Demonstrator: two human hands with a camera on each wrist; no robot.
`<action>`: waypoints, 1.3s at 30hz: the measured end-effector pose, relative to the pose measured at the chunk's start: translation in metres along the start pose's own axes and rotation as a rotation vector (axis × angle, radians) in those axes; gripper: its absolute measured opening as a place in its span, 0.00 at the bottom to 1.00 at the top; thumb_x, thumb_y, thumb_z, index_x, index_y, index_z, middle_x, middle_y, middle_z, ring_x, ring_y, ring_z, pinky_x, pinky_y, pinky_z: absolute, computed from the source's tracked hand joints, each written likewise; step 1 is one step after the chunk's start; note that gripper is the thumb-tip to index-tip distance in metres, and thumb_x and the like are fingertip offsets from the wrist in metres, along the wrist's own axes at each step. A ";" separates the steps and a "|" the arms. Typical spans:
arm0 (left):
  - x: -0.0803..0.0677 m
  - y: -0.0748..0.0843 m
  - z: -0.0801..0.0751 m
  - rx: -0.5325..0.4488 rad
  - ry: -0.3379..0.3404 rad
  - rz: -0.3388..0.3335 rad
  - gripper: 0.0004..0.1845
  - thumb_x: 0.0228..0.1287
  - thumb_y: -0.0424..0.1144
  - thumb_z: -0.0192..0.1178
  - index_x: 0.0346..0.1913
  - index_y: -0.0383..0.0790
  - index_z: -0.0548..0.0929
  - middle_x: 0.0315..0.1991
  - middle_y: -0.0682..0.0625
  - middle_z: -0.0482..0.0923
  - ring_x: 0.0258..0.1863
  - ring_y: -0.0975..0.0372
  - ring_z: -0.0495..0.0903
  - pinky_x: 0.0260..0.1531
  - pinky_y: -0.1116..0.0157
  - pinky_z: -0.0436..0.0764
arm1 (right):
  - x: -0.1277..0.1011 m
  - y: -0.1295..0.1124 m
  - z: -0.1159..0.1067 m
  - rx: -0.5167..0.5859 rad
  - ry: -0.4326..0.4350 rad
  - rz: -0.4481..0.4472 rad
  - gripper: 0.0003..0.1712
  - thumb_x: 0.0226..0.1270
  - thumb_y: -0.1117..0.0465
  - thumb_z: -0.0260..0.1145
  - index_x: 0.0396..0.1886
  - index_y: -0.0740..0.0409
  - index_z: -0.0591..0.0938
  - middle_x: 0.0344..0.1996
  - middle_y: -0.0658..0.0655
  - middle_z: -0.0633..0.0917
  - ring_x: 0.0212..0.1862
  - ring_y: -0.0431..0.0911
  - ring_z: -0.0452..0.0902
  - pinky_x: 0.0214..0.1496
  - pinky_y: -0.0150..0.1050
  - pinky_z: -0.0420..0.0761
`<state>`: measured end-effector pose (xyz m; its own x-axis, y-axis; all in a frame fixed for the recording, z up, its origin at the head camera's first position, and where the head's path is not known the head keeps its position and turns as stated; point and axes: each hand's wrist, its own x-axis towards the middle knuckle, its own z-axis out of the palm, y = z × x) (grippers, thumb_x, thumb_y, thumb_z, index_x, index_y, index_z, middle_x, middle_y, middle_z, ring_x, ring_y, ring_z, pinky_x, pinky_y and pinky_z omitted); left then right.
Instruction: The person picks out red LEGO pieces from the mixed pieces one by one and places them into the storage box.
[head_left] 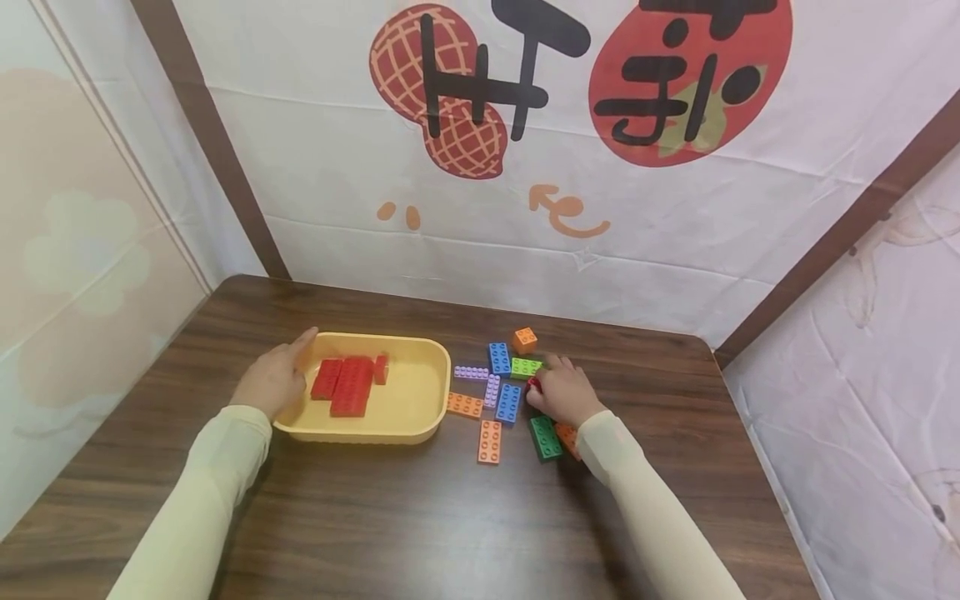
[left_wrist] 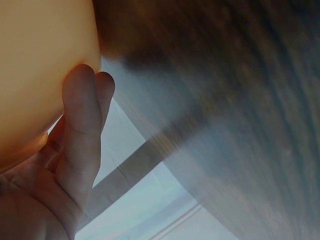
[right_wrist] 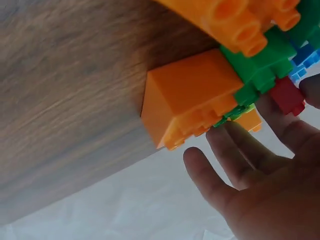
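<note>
My left hand (head_left: 272, 377) grips the left rim of a yellow tray (head_left: 408, 392), with its fingers against the tray's outer wall in the left wrist view. Several red toy bricks (head_left: 350, 387) lie inside the tray. To the right of it, my right hand (head_left: 564, 390) pinches a small red brick (right_wrist: 287, 95) between thumb and forefinger, its other fingers spread. The red brick is mostly hidden by the hand in the head view. Around that hand are a light green brick (head_left: 526, 367), a blue brick (head_left: 508, 403) and a dark green brick (head_left: 545, 439).
Orange bricks (head_left: 489, 442), purple bricks (head_left: 471, 372) and another blue brick (head_left: 498, 358) lie between the tray and my right hand. A small orange brick (head_left: 525, 339) sits farther back. White printed cloth (head_left: 450, 250) hangs behind the brown wooden table (head_left: 360, 517).
</note>
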<state>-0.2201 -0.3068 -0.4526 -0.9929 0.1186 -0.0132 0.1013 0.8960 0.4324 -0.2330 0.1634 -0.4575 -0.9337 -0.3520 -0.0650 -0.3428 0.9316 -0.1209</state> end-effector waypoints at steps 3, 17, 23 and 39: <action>-0.001 -0.001 0.000 -0.004 -0.002 -0.002 0.42 0.63 0.29 0.53 0.80 0.41 0.54 0.62 0.20 0.67 0.57 0.27 0.70 0.57 0.32 0.69 | 0.003 -0.002 0.000 0.039 0.015 0.013 0.21 0.64 0.51 0.61 0.47 0.62 0.86 0.51 0.60 0.78 0.51 0.55 0.73 0.56 0.54 0.78; 0.003 -0.004 0.002 -0.006 0.015 -0.019 0.42 0.62 0.27 0.52 0.80 0.43 0.55 0.63 0.23 0.68 0.60 0.30 0.70 0.59 0.34 0.68 | 0.023 -0.056 -0.031 0.492 0.153 -0.058 0.07 0.65 0.58 0.67 0.37 0.55 0.78 0.30 0.53 0.80 0.30 0.47 0.74 0.27 0.39 0.77; 0.002 -0.003 0.002 -0.010 0.003 -0.032 0.42 0.63 0.27 0.53 0.81 0.43 0.54 0.62 0.24 0.69 0.58 0.30 0.72 0.58 0.33 0.69 | 0.034 -0.083 -0.032 0.535 0.104 -0.151 0.17 0.71 0.62 0.60 0.58 0.52 0.79 0.45 0.53 0.85 0.34 0.45 0.78 0.36 0.40 0.82; -0.001 -0.001 0.001 -0.021 0.022 -0.022 0.41 0.61 0.25 0.52 0.80 0.42 0.57 0.58 0.26 0.73 0.52 0.34 0.76 0.55 0.37 0.73 | 0.045 -0.108 -0.047 0.532 0.008 -0.189 0.26 0.70 0.62 0.68 0.66 0.57 0.77 0.47 0.53 0.85 0.44 0.45 0.80 0.45 0.38 0.84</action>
<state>-0.2191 -0.3076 -0.4545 -0.9959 0.0899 -0.0035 0.0786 0.8890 0.4511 -0.2427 0.0515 -0.4008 -0.8624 -0.5061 0.0132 -0.4069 0.6773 -0.6130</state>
